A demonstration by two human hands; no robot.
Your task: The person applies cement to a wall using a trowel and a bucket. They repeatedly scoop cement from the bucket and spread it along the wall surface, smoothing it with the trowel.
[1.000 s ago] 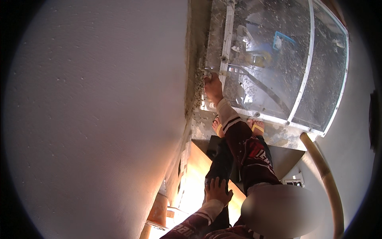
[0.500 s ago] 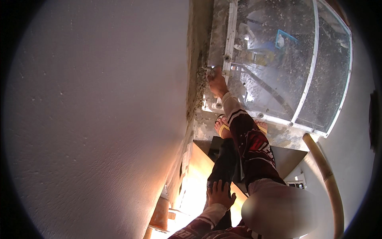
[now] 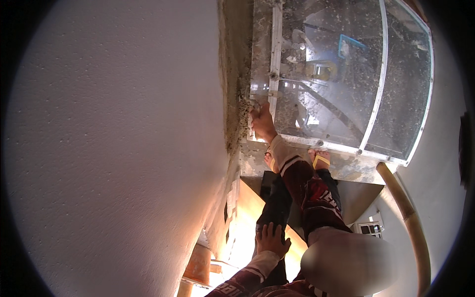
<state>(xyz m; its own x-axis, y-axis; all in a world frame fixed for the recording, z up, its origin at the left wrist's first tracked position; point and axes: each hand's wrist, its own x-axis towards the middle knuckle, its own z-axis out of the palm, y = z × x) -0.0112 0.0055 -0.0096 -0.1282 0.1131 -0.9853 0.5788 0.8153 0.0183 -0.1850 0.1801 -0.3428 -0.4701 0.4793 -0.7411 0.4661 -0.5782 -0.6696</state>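
My right hand (image 3: 263, 123) reaches out to the narrow strip between the wall and a framed glass panel (image 3: 331, 99). Its fingers are closed around a small greyish thing (image 3: 254, 105), too unclear to name, low over the crumbly dirt (image 3: 242, 106) at the foot of the wall. The wrist passes over the near corner of the panel's white frame (image 3: 275, 44). My left hand (image 3: 271, 239) lies flat on my dark trouser leg (image 3: 273, 205), fingers spread and holding nothing.
A large pale plastered wall (image 3: 123, 123) fills the left side. My feet, in yellow-strapped sandals (image 3: 320, 161), stand on a stained ledge (image 3: 354, 169) before the glass. A bamboo pole (image 3: 406, 215) runs down the right; an orange-brown container (image 3: 199, 265) is at lower left.
My right hand has come nearer to me along the strip beside the wall, still closed. The view has shifted a little. My left hand stays on my leg.
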